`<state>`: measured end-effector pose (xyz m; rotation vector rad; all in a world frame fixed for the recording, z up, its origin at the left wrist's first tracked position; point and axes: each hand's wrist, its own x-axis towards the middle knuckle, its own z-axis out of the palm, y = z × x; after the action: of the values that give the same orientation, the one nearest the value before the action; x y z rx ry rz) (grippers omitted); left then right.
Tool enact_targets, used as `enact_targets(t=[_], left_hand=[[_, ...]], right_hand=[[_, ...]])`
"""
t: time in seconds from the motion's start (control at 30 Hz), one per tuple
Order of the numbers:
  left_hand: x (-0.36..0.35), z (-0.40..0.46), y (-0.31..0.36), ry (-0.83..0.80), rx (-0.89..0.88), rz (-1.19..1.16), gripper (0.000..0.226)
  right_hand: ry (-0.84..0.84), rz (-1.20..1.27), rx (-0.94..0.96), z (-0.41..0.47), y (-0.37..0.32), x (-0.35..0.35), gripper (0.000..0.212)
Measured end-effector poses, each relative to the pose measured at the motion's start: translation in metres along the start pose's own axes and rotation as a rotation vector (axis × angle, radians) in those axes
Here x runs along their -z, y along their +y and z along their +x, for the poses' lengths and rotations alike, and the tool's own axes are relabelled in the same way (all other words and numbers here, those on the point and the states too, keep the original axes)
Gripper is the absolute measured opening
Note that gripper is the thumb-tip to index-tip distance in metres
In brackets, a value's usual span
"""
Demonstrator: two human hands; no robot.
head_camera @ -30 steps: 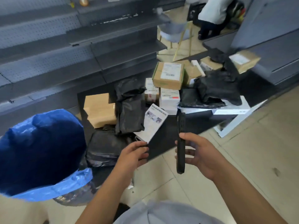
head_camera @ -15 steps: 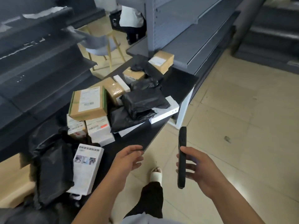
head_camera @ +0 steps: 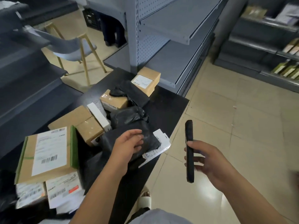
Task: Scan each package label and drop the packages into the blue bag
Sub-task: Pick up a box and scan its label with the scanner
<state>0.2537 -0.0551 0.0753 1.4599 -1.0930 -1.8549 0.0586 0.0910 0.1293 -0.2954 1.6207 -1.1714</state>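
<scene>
The step in hand looks like picking the next parcel: the left hand, fingers loosely spread and gripping nothing, reaches over a black poly-bag package on the dark table; the right hand curls round an upright black phone. Next the left fingers need to close on the package and turn its label toward the phone; the blue bag is out of view.

One head-worn camera looks forward and down, close over the black table. Its wide angle reaches the grey shelving behind.

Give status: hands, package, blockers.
Left hand open, fingers on black poly mailer, no grip yet. Right hand holds black phone upright. Blue bag out of view. Nothing blocking the mailer.
</scene>
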Motion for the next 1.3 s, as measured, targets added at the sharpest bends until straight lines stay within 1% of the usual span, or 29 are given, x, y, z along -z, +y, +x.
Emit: enact_targets(t=[0.1,0.2,0.27,0.3,0.4,0.47,0.5,0.63,0.7,0.77,0.87,0.97,1.03,1.1,1.13,1.2,1.3], left_hand=[[-0.011,0.03,0.02,-0.006,-0.003,0.034,0.017],[-0.021,0.061,0.04,-0.022,-0.023,0.083,0.016],[-0.027,0.088,0.052,-0.012,-0.035,0.131,0.015],[-0.03,0.103,0.057,-0.003,-0.042,0.151,0.015],[-0.04,0.147,0.074,0.024,-0.058,0.172,0.018],[-0.051,0.174,0.086,0.063,-0.071,0.222,0.019],[-0.057,0.188,0.092,0.084,-0.07,0.253,0.02],[-0.097,0.241,0.12,0.158,-0.089,0.431,0.026],[-0.118,0.275,0.133,0.179,-0.096,0.56,0.035],[-0.134,0.313,0.144,0.197,-0.094,0.721,0.051],[-0.153,0.365,0.157,0.213,-0.086,1.065,0.079],[-0.169,0.403,0.159,0.221,-0.059,1.302,0.101],[-0.176,0.422,0.157,0.211,-0.027,1.391,0.114],[-0.179,0.438,0.155,0.206,-0.002,1.443,0.126],[-0.18,0.445,0.155,0.197,0.015,1.464,0.13],[-0.18,0.455,0.154,0.165,0.056,1.502,0.135],[-0.179,0.462,0.156,0.15,0.085,1.531,0.136]], right_hand=[[0.011,-0.007,-0.016,0.023,-0.013,0.001,0.025],[0.043,-0.011,-0.023,0.049,-0.028,0.004,0.014],[0.05,-0.018,-0.031,0.071,-0.042,0.007,0.013],[0.042,-0.027,-0.036,0.083,-0.049,0.008,0.014],[-0.021,-0.065,-0.051,0.124,-0.074,0.01,0.038],[-0.063,-0.093,-0.065,0.156,-0.09,0.012,0.046],[-0.086,-0.103,-0.073,0.174,-0.098,0.015,0.046],[-0.167,-0.139,-0.107,0.245,-0.131,0.035,0.03],[-0.193,-0.158,-0.12,0.275,-0.152,0.048,0.025],[-0.228,-0.179,-0.136,0.304,-0.17,0.062,0.02],[-0.267,-0.218,-0.159,0.34,-0.192,0.081,0.023],[-0.295,-0.247,-0.181,0.368,-0.206,0.097,0.026],[-0.295,-0.262,-0.205,0.381,-0.213,0.106,0.036],[-0.29,-0.283,-0.222,0.393,-0.216,0.115,0.055],[-0.288,-0.286,-0.228,0.397,-0.217,0.119,0.061],[-0.291,-0.282,-0.241,0.404,-0.22,0.126,0.066],[-0.278,-0.287,-0.252,0.412,-0.22,0.136,0.079]])
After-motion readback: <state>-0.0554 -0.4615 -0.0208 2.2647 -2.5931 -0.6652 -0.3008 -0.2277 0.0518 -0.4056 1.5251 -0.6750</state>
